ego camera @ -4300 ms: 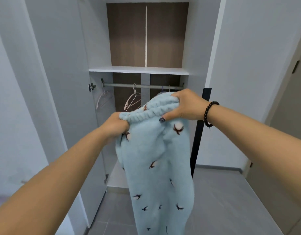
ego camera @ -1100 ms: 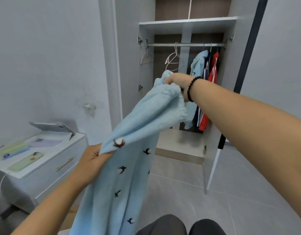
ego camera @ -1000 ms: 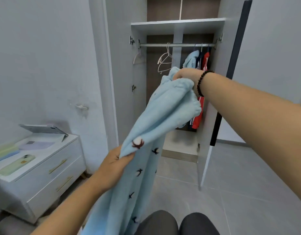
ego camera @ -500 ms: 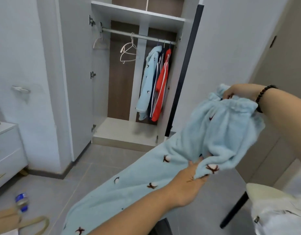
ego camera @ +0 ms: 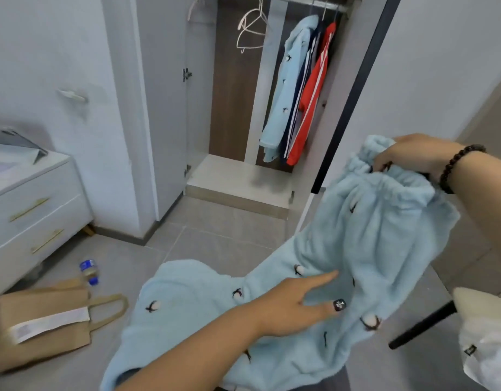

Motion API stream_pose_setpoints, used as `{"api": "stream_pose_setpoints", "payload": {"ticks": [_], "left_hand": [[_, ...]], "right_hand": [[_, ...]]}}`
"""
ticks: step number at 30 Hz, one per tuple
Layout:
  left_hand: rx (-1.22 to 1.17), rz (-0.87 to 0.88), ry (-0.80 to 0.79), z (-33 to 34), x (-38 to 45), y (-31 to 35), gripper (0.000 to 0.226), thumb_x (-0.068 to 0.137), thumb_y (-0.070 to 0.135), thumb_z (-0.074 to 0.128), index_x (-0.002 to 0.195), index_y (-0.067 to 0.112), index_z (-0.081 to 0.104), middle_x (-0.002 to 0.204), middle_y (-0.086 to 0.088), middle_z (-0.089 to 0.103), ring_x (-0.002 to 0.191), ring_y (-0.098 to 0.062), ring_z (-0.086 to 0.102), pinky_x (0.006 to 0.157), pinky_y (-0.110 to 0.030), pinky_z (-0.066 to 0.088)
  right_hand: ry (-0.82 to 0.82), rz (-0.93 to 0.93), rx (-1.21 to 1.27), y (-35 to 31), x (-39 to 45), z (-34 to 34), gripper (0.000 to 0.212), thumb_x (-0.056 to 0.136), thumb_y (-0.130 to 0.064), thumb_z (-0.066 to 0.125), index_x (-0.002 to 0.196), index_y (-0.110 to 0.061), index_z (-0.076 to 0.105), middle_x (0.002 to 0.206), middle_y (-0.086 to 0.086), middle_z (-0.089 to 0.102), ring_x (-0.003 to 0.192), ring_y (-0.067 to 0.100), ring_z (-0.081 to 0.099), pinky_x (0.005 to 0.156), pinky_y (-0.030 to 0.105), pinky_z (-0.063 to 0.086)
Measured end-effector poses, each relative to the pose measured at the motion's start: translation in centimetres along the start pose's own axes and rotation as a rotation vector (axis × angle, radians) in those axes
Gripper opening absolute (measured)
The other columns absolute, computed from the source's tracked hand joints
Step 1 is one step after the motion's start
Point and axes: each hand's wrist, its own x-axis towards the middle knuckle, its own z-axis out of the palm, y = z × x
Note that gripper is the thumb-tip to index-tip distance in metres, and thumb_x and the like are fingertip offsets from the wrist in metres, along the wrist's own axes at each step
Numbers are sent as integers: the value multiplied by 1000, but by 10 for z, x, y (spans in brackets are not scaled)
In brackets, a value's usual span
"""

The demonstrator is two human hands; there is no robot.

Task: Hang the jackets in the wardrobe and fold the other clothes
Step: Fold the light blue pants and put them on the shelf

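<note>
Light-blue fleece pajama pants (ego camera: 365, 249) spread across lap in front of open wardrobe (ego camera: 164, 94). Right hand (ego camera: 413, 153) pinches elastic waistband (ego camera: 396, 187), held up at right. Left hand (ego camera: 294, 303) lies flat, fingers straight, on pant leg. Blue jacket (ego camera: 288, 86) and red jacket (ego camera: 311, 100) hang inside. Paper bag (ego camera: 46, 320) and small bottle (ego camera: 89, 271) on floor.

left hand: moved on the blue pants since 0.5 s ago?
Yes. The left hand gripped a fold of the blue pants then; now it lies flat, fingers straight, on the fabric. Judged against the waistband held by the right hand, it sits lower on the pants.
</note>
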Motion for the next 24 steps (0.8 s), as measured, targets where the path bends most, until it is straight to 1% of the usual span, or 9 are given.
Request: {"api": "stream_pose_setpoints", "payload": {"ticks": [3, 5, 7, 10, 12, 14, 18, 21, 24], "left_hand": [[112, -108, 250, -52, -42, -43, 42, 96, 42, 54, 138, 38, 50, 137, 28, 46, 123, 10, 46, 94, 1, 34], [187, -196, 416, -84, -71, -70, 36, 99, 27, 53, 134, 30, 56, 131, 22, 53, 120, 8, 48, 93, 3, 32], [248, -291, 568, -113, -95, -92, 33, 98, 15, 51, 128, 23, 60, 127, 15, 58, 116, 0, 54, 88, 6, 29], [325, -424, 721, -152, -115, -112, 29, 97, 14, 52, 122, 21, 64, 127, 5, 62, 113, -8, 55, 89, -4, 32], [329, -525, 695, -177, -121, -119, 30, 96, 17, 54, 125, 21, 63, 131, 4, 61, 118, -11, 54, 94, -14, 32], [326, -613, 569, -198, -124, -123, 31, 95, 21, 59, 125, 20, 63, 131, 2, 61, 114, -11, 56, 95, -18, 33], [295, -639, 419, -221, -125, -127, 25, 90, 30, 67, 113, 21, 70, 114, 3, 69, 104, -12, 62, 99, -29, 45], [374, -583, 398, -229, -118, -123, 7, 86, 26, 72, 85, 19, 73, 90, 1, 71, 86, -13, 63, 83, -28, 51], [424, -468, 525, -242, -103, -114, 10, 84, 18, 73, 77, 13, 71, 74, 5, 65, 69, -9, 55, 67, -23, 46]], "right_hand": [[-91, -153, 77, -28, -1, 60, 12, 71, -17, 67, 83, -17, 66, 91, 0, 68, 83, 20, 64, 68, 31, 50], [-125, -235, 113, -46, -3, 103, 11, 72, -18, 68, 82, -22, 65, 89, -1, 68, 81, 16, 63, 63, 29, 50], [-158, -308, 121, -59, -8, 146, 13, 72, -17, 68, 83, -23, 64, 88, -1, 67, 81, 15, 62, 65, 29, 51], [-210, -348, 138, -68, -18, 200, 15, 71, -17, 68, 84, -24, 63, 86, -1, 67, 80, 15, 62, 66, 30, 51], [-246, -345, 192, -71, -26, 228, 19, 72, -14, 67, 89, -22, 64, 88, -1, 67, 82, 18, 63, 71, 33, 52], [-271, -348, 243, -72, -33, 247, 20, 74, -12, 65, 91, -22, 63, 87, -3, 67, 83, 18, 63, 75, 35, 53], [-311, -392, 269, -66, -48, 271, 16, 79, -16, 62, 88, -29, 59, 83, -12, 65, 81, 11, 62, 75, 33, 52], [-307, -418, 260, -63, -56, 281, 19, 82, -14, 59, 87, -32, 58, 84, -13, 65, 80, 7, 61, 73, 28, 51], [-293, -424, 248, -61, -56, 284, 24, 81, -11, 58, 98, -28, 60, 88, -11, 66, 82, 9, 62, 73, 28, 52]]}}
